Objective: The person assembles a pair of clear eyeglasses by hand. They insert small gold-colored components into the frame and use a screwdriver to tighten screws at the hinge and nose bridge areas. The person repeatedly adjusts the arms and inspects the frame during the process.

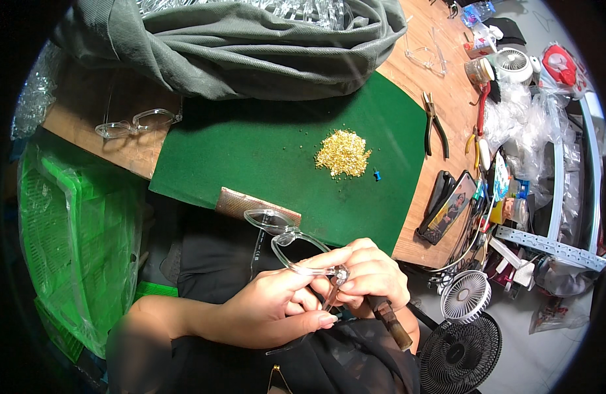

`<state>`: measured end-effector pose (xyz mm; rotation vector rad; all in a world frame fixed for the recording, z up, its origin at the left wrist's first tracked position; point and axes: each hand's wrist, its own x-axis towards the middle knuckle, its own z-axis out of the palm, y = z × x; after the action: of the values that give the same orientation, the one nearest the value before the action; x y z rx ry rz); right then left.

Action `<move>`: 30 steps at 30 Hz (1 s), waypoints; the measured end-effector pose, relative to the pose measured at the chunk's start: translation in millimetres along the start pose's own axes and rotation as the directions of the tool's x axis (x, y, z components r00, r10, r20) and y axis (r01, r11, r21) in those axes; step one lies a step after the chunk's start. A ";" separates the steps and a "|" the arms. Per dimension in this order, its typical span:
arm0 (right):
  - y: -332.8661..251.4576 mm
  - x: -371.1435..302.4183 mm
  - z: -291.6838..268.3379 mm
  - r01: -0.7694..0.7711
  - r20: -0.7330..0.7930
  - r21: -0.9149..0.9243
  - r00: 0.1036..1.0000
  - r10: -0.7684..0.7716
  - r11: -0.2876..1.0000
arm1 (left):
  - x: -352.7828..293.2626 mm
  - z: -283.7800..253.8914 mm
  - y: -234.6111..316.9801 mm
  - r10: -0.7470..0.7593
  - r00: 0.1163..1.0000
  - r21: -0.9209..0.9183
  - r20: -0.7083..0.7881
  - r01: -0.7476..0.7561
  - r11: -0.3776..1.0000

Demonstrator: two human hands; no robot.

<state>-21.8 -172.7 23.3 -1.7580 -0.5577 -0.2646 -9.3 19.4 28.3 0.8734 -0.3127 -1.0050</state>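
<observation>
Clear-rimmed eyeglasses (286, 253) are tilted above my lap, close to the front edge of a green mat (217, 154). My left hand (263, 308) is closed around their near side, thumb and fingers at the hinge end. My right hand (375, 272) pinches at the same hinge corner. From its palm sticks out a tool with a brown handle (391, 325); its tip is hidden by the fingers. A heap of tiny gold-coloured screws or similar small parts (343, 154) lies on the mat, a blue push pin (377, 175) beside it.
A grey cloth (250, 56) wraps many clear frames at the back. Other eyeglasses (137, 123) lie at left, above a green crate (80, 243). Pliers (435, 125), a phone (449, 209) and a white fan (465, 297) are on the right.
</observation>
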 end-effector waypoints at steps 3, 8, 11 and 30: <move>1.0 0.0 -1.3 -0.003 0.014 0.019 1.000 0.003 1.000 | -1.1 -0.3 -0.9 -0.009 1.000 0.008 0.001 0.009 1.000; -0.7 -0.7 0.7 -0.044 -0.014 0.039 0.999 0.045 0.998 | -2.1 0.2 -5.0 0.029 1.000 0.023 -0.013 -0.028 0.999; -0.1 4.8 -3.4 -0.040 0.066 0.019 0.997 0.039 0.999 | -4.2 0.5 -9.5 0.067 0.997 0.114 -0.040 -0.062 0.992; 0.9 -4.1 7.5 -0.049 -0.071 0.090 0.996 0.056 0.995 | -5.0 -1.3 -13.3 0.068 0.997 0.081 -0.020 -0.066 0.994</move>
<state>-25.7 -166.6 18.6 -1.6688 -0.4629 -0.2626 -19.2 21.0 18.2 0.9404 -0.3636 -0.9247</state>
